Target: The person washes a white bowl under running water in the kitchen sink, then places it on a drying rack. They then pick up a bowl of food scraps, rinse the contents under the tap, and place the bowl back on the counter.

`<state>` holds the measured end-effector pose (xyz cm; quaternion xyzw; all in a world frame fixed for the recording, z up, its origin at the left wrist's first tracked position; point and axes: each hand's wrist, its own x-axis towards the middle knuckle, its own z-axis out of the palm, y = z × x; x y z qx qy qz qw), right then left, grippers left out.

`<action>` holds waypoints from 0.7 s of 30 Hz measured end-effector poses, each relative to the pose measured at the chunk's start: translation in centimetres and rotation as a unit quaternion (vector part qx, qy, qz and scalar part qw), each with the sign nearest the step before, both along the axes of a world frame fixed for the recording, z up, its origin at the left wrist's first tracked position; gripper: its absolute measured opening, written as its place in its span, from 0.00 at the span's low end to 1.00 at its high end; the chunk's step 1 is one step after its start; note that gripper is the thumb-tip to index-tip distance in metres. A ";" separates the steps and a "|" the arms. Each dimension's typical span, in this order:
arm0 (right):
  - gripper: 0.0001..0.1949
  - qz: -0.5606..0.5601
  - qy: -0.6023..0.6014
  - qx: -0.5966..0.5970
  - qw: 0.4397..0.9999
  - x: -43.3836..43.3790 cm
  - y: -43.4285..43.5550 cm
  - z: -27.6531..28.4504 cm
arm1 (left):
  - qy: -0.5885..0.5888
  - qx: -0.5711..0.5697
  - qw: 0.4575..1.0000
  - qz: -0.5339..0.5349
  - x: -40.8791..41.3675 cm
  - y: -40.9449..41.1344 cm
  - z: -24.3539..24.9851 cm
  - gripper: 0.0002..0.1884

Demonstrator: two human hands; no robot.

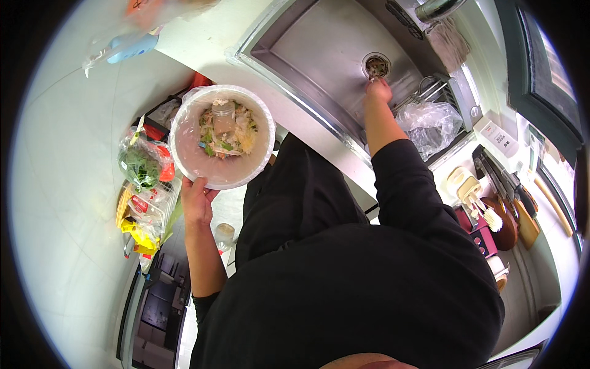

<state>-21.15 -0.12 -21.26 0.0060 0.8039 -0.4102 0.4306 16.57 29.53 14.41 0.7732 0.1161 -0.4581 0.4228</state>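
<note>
My left hand (198,198) grips the near rim of a white trash bin (182,163), which has a clear plastic liner. Food scraps (249,138) lie in its bottom, with rice, green leaves and a clear plastic cup (224,117) among them. Over in the stainless steel sink (322,46), my right hand (380,90) reaches down to the drain. Its fingertips are at the near edge of a round drain strainer (365,66) that holds wet food scraps (377,68). The fingers are partly hidden, so whether they pinch the strainer or scraps cannot be told.
A metal rack (435,92) with a crumpled clear plastic bag (431,124) sits in the sink's right side, below the faucet (438,9). Knives (495,177) and brushes (491,217) stand on the right. Bagged greens (138,166) sit on a rack at left. A jar (224,233) is on the floor.
</note>
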 end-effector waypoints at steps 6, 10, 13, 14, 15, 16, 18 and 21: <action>0.17 0.048 -0.043 0.230 0.971 -4.0 5.9 -4.1 | 0.012 -0.008 1.000 0.012 -0.1 0.3 -0.3 0.22; 0.20 0.088 -0.103 0.287 0.948 -3.9 7.2 -3.3 | 0.007 -0.005 1.000 0.019 -0.2 0.7 -0.4 0.23; 0.22 0.173 -0.086 0.317 0.928 -2.5 5.3 -2.3 | 0.007 -0.004 1.000 0.017 0.0 0.9 -0.8 0.23; 0.23 0.298 -0.055 0.360 0.882 -1.7 3.9 -1.8 | 0.008 -0.002 1.000 0.018 0.1 0.9 -0.8 0.24; 0.24 0.470 -0.011 0.404 0.785 -0.6 2.4 -0.7 | 0.009 0.000 1.000 0.016 0.2 0.8 -0.6 0.24; 0.25 0.666 0.059 0.415 0.617 0.6 0.5 0.6 | 0.009 0.002 1.000 0.015 0.2 1.0 -0.6 0.24; 0.26 0.772 0.147 0.388 0.482 4.1 -2.4 3.1 | 0.008 -0.001 1.000 0.013 0.1 1.1 -0.8 0.25; 0.31 0.365 0.265 0.252 0.856 6.9 -3.0 -0.1 | 0.003 0.002 1.000 0.006 0.2 0.7 -0.6 0.26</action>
